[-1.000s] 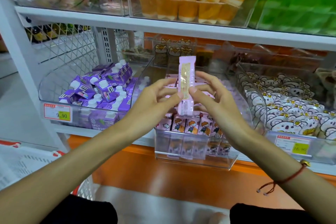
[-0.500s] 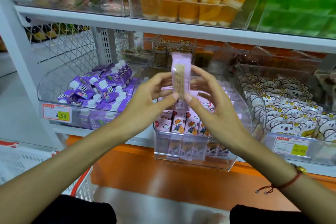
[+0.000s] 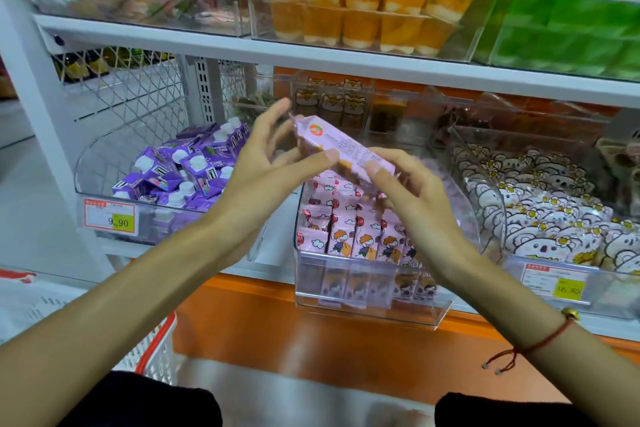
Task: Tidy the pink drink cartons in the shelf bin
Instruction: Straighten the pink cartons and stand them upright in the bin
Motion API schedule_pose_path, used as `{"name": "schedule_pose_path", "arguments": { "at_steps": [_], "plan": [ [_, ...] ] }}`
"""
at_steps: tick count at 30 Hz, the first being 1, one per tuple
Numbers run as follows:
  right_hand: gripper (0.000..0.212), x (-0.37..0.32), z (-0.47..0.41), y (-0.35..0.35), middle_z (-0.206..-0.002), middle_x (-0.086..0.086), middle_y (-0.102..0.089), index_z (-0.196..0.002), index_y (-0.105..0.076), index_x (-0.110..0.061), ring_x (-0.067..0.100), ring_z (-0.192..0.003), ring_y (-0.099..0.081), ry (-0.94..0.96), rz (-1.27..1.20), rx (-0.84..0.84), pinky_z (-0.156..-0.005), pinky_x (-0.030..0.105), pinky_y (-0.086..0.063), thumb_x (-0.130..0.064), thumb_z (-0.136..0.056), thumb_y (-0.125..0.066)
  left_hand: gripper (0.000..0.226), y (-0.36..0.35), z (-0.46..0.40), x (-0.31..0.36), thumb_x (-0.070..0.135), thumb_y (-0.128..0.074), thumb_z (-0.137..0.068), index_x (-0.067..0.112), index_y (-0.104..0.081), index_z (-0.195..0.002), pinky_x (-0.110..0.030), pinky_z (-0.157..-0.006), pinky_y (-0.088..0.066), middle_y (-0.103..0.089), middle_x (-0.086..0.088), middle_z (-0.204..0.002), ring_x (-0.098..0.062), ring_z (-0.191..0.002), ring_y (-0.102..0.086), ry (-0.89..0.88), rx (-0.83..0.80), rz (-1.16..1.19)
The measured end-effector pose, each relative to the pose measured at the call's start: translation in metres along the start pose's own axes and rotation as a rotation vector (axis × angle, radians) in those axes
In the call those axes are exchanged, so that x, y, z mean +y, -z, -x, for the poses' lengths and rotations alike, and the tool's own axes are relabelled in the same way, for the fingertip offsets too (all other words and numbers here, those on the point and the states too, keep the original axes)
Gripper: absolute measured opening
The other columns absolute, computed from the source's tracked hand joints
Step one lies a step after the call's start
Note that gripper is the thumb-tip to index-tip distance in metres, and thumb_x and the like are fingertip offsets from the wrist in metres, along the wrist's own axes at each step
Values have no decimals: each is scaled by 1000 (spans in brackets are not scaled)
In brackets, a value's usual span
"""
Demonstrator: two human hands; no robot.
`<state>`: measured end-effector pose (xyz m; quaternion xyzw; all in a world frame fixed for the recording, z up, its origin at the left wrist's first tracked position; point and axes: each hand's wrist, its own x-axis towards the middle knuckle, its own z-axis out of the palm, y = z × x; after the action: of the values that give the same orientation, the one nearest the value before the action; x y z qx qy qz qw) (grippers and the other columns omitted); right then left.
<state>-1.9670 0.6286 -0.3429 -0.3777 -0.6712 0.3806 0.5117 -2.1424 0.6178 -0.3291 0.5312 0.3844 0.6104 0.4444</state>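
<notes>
A pink drink carton [image 3: 341,146] is held tilted in the air above the clear shelf bin [image 3: 370,308], its top end pointing up and left. My left hand [image 3: 266,166] pinches its upper part with the thumb in front and the fingers behind. My right hand [image 3: 405,184] grips its lower end with the thumb on the front face. Inside the bin stand several pink cartons [image 3: 349,236] with a cartoon child, packed upright in rows; the back rows are partly hidden by my hands.
A clear bin of purple cartons [image 3: 180,173] sits to the left with a 9.90 price tag [image 3: 110,218]. White koala-print packs [image 3: 554,218] fill the bin on the right. Orange jelly cups [image 3: 363,10] stand on the shelf above. A white basket with a red rim [image 3: 156,347] is at lower left.
The carton was upright with its narrow side toward me; it now lies tilted, top end up-left, printed face showing. Both hands shifted along with it and still hold it.
</notes>
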Motion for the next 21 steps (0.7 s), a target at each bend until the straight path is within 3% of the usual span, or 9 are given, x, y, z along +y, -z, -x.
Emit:
{"name": "schedule_pose_path", "arguments": {
  "at_steps": [4, 8, 10, 14, 16, 19, 21],
  "plan": [
    [21, 7, -4, 5, -92, 2, -64, -109, -66, -20, 13, -70, -55, -192, -186, -62, -55, 19, -45, -28, -93, -56, 41, 4, 1, 2, 7, -67, -85, 17, -58, -124, -27, -90, -54, -66, 3, -120, -11, -104, -67, -28, -29, -111],
    [52, 11, -7, 8, -107, -2, -69, -112, -63, -22, 12, -89, -66, -184, -216, 35, -77, 27, -51, -42, -66, -73, 34, 1, 2, -2, 17, -72, -80, 14, -61, -112, -26, -82, -58, -69, 2, -110, -14, -99, -69, -10, 49, -107],
    [51, 13, -8, 10, -112, 0, -69, -112, -62, -22, 12, -99, -66, -190, -207, 88, -84, 29, -50, -41, -66, -73, 34, -3, 3, -6, 21, -72, -80, 14, -60, -110, -27, -86, -56, -68, 3, -110, -13, -100, -68, -23, 51, -155],
    [52, 19, -9, 13, -113, -6, -69, -117, -60, -22, 5, -95, -68, -194, -191, 63, -77, 19, -49, -39, -70, -72, 25, -7, 2, -10, 14, -69, -85, 8, -58, -107, -41, -96, -52, -68, -2, -109, -15, -103, -66, -94, 60, -226],
    [50, 23, -9, 14, -116, -7, -64, -121, -55, -25, 4, -98, -65, -138, -43, 63, -77, 17, -50, -38, -76, -71, 19, -4, -2, -8, 12, -68, -85, 9, -58, -101, -41, -92, -54, -69, -4, -105, -16, -100, -67, -197, 99, -259],
    [54, 32, -8, 20, -125, -12, -53, -134, -37, -34, 5, -112, -51, 16, 455, 16, -85, 19, -42, -35, -88, -64, 17, 1, -13, -9, 15, -69, -87, 19, -55, -96, -24, -81, -55, -66, 6, -100, -8, -95, -65, -372, 214, -355],
    [62, 39, -6, 23, -137, -5, -46, -145, -27, -26, 12, -126, -40, 55, 749, -83, -96, 25, -34, -37, -92, -57, 20, 2, -23, -12, 13, -70, -86, 23, -55, -96, -15, -71, -53, -64, 16, -97, 5, -89, -61, -427, 249, -410]
  ]
}}
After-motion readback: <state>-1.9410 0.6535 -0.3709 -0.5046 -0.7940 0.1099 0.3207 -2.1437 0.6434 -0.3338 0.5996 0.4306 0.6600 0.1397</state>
